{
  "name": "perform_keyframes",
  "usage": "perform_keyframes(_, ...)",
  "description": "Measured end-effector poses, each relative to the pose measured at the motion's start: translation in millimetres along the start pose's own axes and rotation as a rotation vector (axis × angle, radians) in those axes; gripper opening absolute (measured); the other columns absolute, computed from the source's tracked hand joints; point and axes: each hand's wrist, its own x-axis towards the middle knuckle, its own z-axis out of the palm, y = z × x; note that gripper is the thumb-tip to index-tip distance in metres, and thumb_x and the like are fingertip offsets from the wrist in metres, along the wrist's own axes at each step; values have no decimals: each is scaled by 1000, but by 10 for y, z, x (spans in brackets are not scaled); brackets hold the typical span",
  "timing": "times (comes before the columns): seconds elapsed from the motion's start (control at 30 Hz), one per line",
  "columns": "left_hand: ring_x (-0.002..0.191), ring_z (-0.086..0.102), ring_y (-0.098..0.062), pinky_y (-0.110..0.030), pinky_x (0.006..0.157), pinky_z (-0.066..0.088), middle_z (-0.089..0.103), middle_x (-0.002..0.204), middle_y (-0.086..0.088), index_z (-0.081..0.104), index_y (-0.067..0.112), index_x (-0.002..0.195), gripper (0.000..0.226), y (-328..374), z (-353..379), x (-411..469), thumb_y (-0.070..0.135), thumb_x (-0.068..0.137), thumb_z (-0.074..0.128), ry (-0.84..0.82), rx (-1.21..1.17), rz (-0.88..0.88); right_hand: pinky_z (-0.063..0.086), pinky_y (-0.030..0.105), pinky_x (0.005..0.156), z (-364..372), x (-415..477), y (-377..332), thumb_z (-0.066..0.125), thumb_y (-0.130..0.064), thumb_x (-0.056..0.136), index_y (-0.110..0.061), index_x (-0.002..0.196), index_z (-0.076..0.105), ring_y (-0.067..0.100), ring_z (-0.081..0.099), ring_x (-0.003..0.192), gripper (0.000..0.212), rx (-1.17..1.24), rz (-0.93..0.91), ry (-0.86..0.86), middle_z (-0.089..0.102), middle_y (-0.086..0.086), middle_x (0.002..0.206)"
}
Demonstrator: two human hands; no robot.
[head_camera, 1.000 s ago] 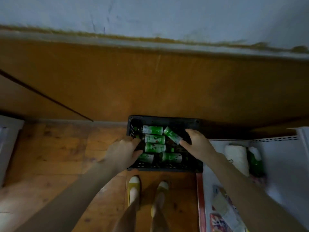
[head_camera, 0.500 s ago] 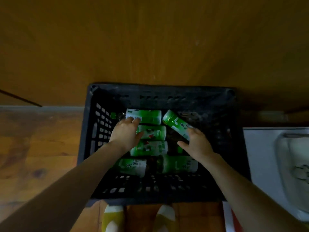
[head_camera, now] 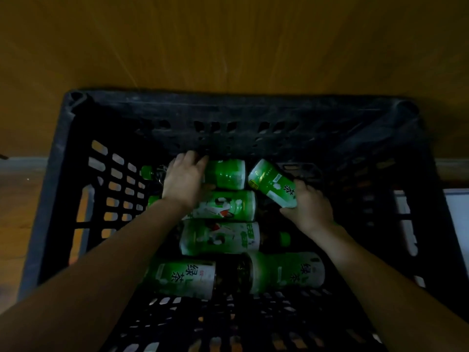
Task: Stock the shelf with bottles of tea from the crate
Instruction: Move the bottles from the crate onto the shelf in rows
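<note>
A black slotted plastic crate (head_camera: 236, 115) fills the view, with several green-labelled tea bottles lying on their sides in it. My left hand (head_camera: 184, 180) curls over the far bottle (head_camera: 224, 174) at the back of the crate. My right hand (head_camera: 308, 207) grips the lower end of a tilted bottle (head_camera: 272, 182) to the right of it. Three more bottles lie nearer me: one (head_camera: 228, 205) under my left wrist, one (head_camera: 219, 237) below it, and a pair (head_camera: 286, 273) at the front.
A brown wooden panel (head_camera: 228, 41) rises right behind the crate. Wooden floor (head_camera: 17, 212) shows at the left. A white surface edge (head_camera: 456, 212) shows at the far right.
The camera has dropped much closer to the crate. My left hand has reached on to the far bottle, and my right hand has closed round the tilted bottle.
</note>
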Motion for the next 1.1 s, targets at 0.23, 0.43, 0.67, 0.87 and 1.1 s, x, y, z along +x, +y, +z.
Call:
perform_keyframes(0.23, 114, 42, -35, -40, 101, 26, 49, 119, -17, 46, 7, 123, 57, 65, -19, 2, 31, 76, 69, 9, -56, -68, 50, 34, 74, -107, -288, 39, 72, -33, 70, -13, 113, 47, 31, 61, 94, 53, 208, 88, -47, 62, 10, 105)
perform_keyframes(0.43, 108, 48, -37, -40, 92, 34, 56, 111, -21, 48, 1, 113, 42, 132, -140, -155, 18, 80, 67, 84, -173, -53, 48, 30, 67, -315, -507, 10, 70, -33, 69, -16, 110, 50, 26, 61, 84, 49, 314, 95, -20, 63, 6, 96)
perform_keyframes(0.67, 99, 48, -36, -41, 72, 40, 53, 107, -19, 47, 0, 107, 46, 512, -1237, -760, 21, 76, 73, 167, -454, -128, 44, 26, 56, -1205, -1247, -143, 70, -30, 72, -15, 100, 55, 15, 60, 68, 36, 520, 149, 42, 63, 1, 84)
perform_keyframes(0.87, 88, 46, -24, -36, 69, 39, 48, 102, -11, 44, 2, 104, 44, 961, -2781, -1612, 21, 76, 73, 142, -644, -180, 48, 30, 58, -2484, -2221, -295, 71, -28, 72, -18, 97, 56, 13, 60, 67, 31, 647, 144, 25, 61, -3, 77)
perform_keyframes(1.1, 68, 44, -8, -21, 52, 37, 40, 76, 17, 32, 13, 95, 45, 1461, -4711, -2561, 22, 76, 72, 191, -748, -99, 47, 30, 62, -4177, -3438, -555, 72, -24, 71, -22, 100, 57, 13, 57, 72, 33, 708, 109, 142, 60, -6, 79)
